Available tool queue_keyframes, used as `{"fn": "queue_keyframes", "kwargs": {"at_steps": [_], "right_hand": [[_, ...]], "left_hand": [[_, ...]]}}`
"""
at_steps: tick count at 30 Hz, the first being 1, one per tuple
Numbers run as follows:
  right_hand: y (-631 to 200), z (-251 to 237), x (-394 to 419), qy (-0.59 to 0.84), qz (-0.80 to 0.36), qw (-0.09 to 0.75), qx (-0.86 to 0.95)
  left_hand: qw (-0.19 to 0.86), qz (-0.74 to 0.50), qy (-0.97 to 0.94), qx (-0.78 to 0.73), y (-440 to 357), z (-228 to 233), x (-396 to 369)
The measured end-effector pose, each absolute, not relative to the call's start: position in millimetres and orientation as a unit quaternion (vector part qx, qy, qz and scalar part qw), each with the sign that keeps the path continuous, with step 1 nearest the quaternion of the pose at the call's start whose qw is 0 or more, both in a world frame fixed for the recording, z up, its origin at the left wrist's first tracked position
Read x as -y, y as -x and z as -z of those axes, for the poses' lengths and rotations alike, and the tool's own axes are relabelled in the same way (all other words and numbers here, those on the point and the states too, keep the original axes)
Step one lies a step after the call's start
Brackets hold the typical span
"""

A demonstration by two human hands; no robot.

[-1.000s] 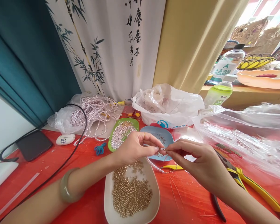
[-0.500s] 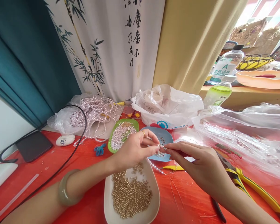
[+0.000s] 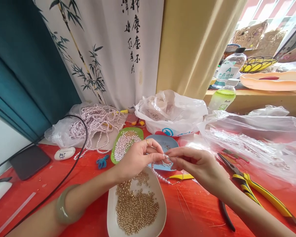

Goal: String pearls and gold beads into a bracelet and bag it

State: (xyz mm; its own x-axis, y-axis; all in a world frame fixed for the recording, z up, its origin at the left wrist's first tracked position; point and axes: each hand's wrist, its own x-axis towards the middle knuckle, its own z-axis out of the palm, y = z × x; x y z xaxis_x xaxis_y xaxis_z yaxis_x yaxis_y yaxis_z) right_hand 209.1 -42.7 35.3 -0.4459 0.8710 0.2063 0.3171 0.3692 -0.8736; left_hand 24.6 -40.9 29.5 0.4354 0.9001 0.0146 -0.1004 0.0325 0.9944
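Observation:
Over the blue tray [image 3: 175, 142], both hands meet fingertip to fingertip at a small silvery piece [image 3: 166, 157], too small to make out fully. My left hand [image 3: 137, 157], with a ring on one finger and a bangle [image 3: 62, 204] on the forearm, pinches it from the left. My right hand [image 3: 200, 165] pinches it from the right between thumb and fingers. A pale pearl-bead strand [image 3: 160, 176] with a fine chain at its lower end runs down from beneath the left fingers. Whether it joins the silvery piece is hidden. Below sits a cream tray [image 3: 162, 200] of gold beads [image 3: 136, 210].
A green tray [image 3: 141, 132] of pearl beads stands behind my left hand. Yellow-and-black pliers [image 3: 258, 187] lie on the right, near a clear plastic bag [image 3: 256, 131]. Bead strands [image 3: 96, 121] are heaped at back left. A black cable [image 3: 85, 141] crosses the left side.
The view has shifted slightly to the right. Both hands remain together at the small silvery piece, and the bead strand shows more below the left fingers.

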Motion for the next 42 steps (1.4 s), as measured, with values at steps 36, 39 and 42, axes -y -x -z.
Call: {"fn": "queue_keyframes", "kwargs": {"at_steps": [36,39,42], "right_hand": [[-202,-20,49,0.364,-0.086,0.353,0.858],[-203,-19,49,0.359,-0.097,0.356,0.857],[-203,-19,50,0.355,-0.101,0.359,0.857]], "left_hand": [[0.679,-0.421,-0.461,-0.386,-27,-23,36],[0.663,-0.418,-0.477,-0.398,-27,-24,37],[0.644,-0.413,-0.496,-0.411,-27,-25,36]]}}
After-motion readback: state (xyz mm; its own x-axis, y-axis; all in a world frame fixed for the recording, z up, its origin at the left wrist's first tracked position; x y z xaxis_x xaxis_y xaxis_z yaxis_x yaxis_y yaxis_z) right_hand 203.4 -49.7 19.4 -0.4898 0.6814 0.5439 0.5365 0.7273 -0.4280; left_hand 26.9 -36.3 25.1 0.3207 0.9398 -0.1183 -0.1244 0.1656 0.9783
